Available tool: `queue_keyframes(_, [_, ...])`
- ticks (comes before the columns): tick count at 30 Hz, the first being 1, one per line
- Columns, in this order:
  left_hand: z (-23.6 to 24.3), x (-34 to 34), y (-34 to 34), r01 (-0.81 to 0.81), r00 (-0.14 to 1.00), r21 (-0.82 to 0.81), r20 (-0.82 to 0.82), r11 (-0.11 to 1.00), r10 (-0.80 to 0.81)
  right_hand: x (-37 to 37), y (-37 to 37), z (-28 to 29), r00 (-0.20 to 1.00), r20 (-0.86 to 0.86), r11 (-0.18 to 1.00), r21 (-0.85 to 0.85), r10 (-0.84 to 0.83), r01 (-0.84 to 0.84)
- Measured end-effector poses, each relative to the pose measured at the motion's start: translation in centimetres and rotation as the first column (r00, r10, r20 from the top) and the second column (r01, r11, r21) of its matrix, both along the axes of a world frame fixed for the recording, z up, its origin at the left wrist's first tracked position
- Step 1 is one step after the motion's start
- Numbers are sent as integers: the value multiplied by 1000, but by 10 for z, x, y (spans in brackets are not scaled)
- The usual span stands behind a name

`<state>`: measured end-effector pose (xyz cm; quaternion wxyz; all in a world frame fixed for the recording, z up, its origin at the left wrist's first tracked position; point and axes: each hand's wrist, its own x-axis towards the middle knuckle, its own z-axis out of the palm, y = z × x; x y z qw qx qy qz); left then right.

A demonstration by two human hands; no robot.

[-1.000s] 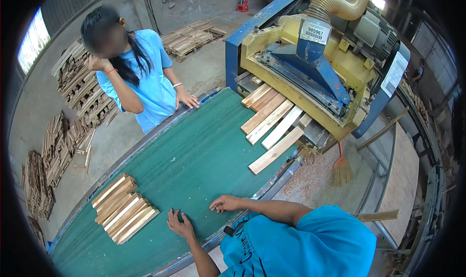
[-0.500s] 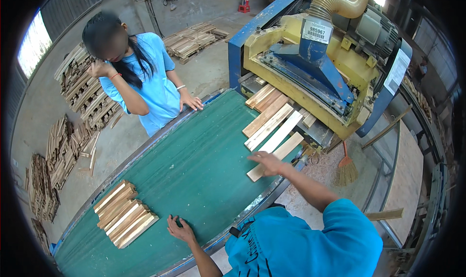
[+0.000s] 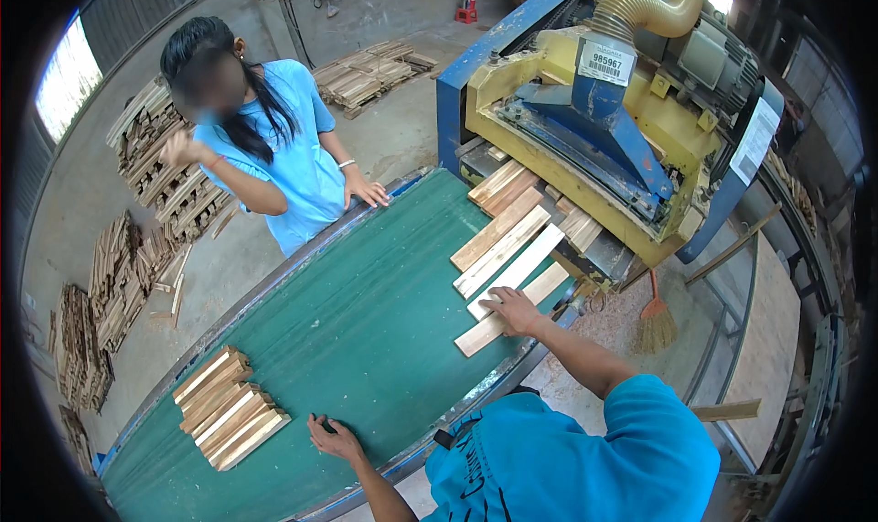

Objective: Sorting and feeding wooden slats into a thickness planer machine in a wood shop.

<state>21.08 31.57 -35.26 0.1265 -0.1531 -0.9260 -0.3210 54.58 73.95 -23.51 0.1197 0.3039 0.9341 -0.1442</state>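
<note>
Stacks of rough wooden slats (image 3: 137, 238) line the grey concrete floor (image 3: 82, 193) at the far left, beside a bright window (image 3: 64, 74). A co-worker in a light blue shirt (image 3: 293, 165) stands at the far edge of the long green conveyor worktop (image 3: 357, 312), one hand resting on its rim. On the worktop's left end lies a tidy batch of pale wooden boards (image 3: 229, 408). The left hand (image 3: 335, 438) lies flat on the green surface near the close edge, its grip open and holding nothing. The right hand (image 3: 515, 310) presses palm-down on a pale wooden plank (image 3: 512, 307), the nearest of several fanned out at the machine's mouth; its grip is open, fingers spread on the wood. Behind stands a yellow and blue planing machine (image 3: 585, 129) bearing a white rectangular label with a barcode (image 3: 605, 62) on its blue hood. A straw broom (image 3: 654, 316) leans to the right.
</note>
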Motion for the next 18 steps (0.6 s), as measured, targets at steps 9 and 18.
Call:
queue_keyframes(9, [3, 0, 14, -16, 991, 5, 130, 1000, 15, -30, -9, -12, 998, 44, 999, -21, 39, -38])
queue_keyframes(18, [67, 103, 176, 694, 660, 192, 216, 694, -719, -66, -32, -19, 975, -54, 962, -157, 217, -223])
